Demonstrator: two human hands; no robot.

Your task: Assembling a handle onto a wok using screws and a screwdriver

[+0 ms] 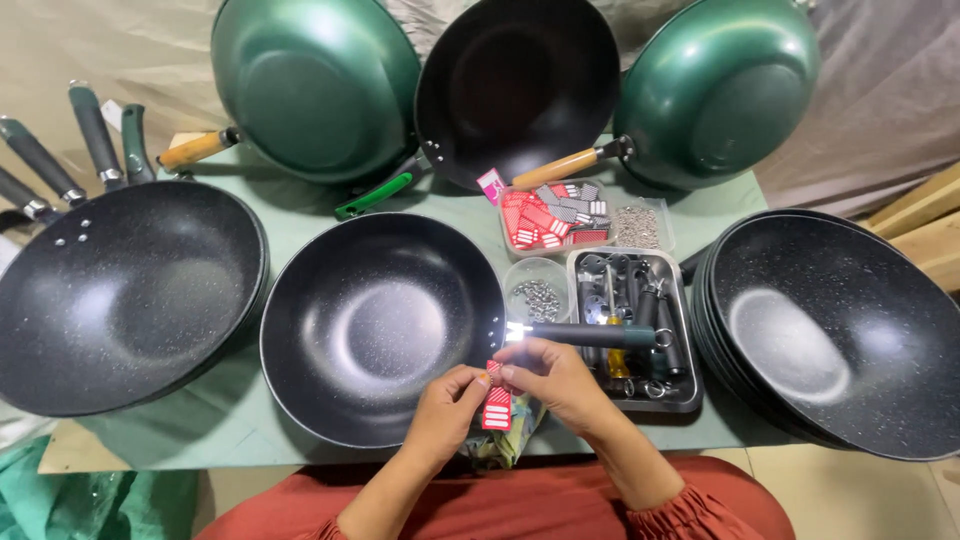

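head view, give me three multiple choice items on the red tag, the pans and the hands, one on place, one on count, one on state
1. Where is the red tag held?
A. over the near rim of the middle black pan
B. inside the metal tray
C. on the stack of pans at the far right

2. How many green pans stand tilted at the back?
A. one
B. two
C. four

3. What are the hands doing?
A. resting flat on the table
B. both pinching the tag
C. lifting a pan by its handle

Answers:
1. A, the tag hangs at the pan's near rim, by the attached handle.
2. B, one green pan stands on each side of a black one.
3. B, the left hand and right hand meet with fingertips on the tag's top.
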